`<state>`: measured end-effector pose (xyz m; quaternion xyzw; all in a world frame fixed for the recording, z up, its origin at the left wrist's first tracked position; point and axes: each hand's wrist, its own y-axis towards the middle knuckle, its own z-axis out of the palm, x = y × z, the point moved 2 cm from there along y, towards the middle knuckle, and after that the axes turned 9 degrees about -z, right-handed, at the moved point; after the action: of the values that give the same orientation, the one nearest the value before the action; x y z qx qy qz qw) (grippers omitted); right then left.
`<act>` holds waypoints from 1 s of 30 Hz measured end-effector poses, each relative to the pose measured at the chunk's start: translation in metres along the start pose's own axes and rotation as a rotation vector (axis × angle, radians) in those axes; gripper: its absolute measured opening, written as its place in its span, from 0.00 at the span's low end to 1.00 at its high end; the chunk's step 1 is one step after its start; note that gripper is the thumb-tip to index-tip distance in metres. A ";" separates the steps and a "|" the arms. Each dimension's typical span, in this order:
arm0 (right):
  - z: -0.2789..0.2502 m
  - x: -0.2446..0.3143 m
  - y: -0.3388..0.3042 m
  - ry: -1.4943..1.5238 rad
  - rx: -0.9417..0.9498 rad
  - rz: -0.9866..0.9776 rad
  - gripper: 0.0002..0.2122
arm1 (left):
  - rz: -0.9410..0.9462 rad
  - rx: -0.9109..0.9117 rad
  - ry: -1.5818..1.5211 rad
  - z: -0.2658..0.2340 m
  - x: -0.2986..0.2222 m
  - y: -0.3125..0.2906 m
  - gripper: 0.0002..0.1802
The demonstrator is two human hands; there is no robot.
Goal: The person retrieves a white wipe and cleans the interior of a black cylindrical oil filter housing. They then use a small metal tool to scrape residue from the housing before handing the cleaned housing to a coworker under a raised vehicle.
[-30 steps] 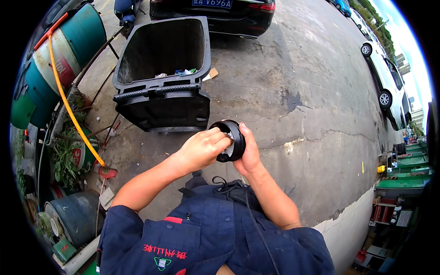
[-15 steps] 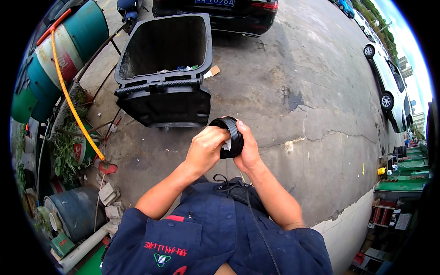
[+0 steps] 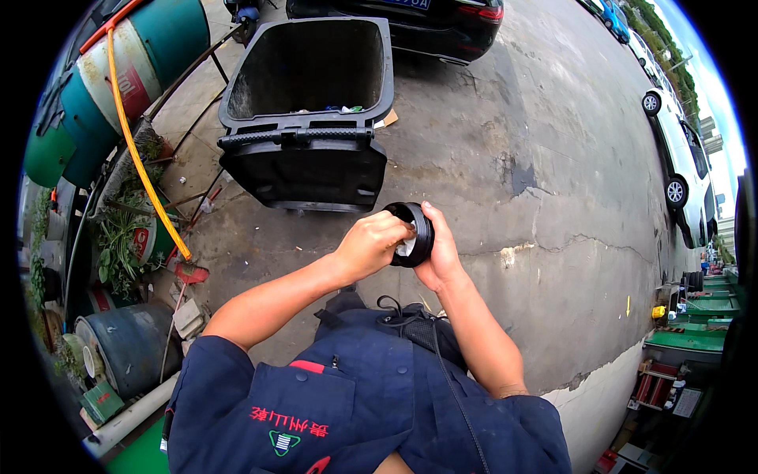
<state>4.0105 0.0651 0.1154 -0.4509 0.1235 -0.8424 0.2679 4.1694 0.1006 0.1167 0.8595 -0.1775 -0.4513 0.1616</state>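
Note:
In front of my body I hold a short black cylinder (image 3: 425, 238), open at the end facing left, with ridges around its outside. My right hand (image 3: 443, 257) is closed around its right side, thumb over the upper edge. The fingers of my left hand (image 3: 369, 246) reach into the open end and press on a crumpled white tissue or cloth (image 3: 406, 246) inside. My left fingertips are partly hidden by the rim. Just beyond my hands stands a black wheeled bin (image 3: 384, 83), its lid (image 3: 308, 175) hanging open toward me, with a little litter inside.
A black car (image 3: 399, 30) is parked behind the bin. At left are teal and white drums (image 3: 118, 75), a yellow hose (image 3: 136, 150), plants (image 3: 122, 237) and a blue barrel (image 3: 130, 355). To the right stand a white car (image 3: 685, 170) and green benches (image 3: 687, 340). Cracked concrete (image 3: 568, 213) lies between.
The view has shifted, so the bin and cars sit farther right. The black cylinder has turned a little in my hands, and my left fingers are still inside it with the white tissue.

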 end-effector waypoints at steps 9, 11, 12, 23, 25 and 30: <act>0.002 -0.009 0.025 0.111 0.089 0.041 0.31 | -0.217 0.009 -0.204 -0.079 0.021 0.009 0.15; 0.004 -0.003 0.025 0.106 0.093 0.003 0.34 | -0.455 -0.148 -0.691 -0.098 0.026 0.008 0.15; 0.006 -0.002 0.025 0.133 0.128 -0.002 0.35 | -0.508 -0.217 -0.776 -0.104 0.028 0.009 0.14; 0.019 -0.026 0.027 0.118 -0.082 -0.090 0.20 | 0.181 0.242 0.264 -0.037 0.029 0.042 0.16; 0.016 -0.032 0.028 0.119 -0.124 -0.060 0.20 | 0.192 0.363 0.292 -0.033 0.039 0.040 0.15; 0.016 -0.030 0.032 0.041 -0.172 -0.095 0.20 | 0.141 0.327 0.105 -0.033 0.054 0.042 0.17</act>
<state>4.0478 0.0562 0.0895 -0.4601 0.1791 -0.8496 0.1853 4.2191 0.0433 0.1140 0.8822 -0.2994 -0.3585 0.0600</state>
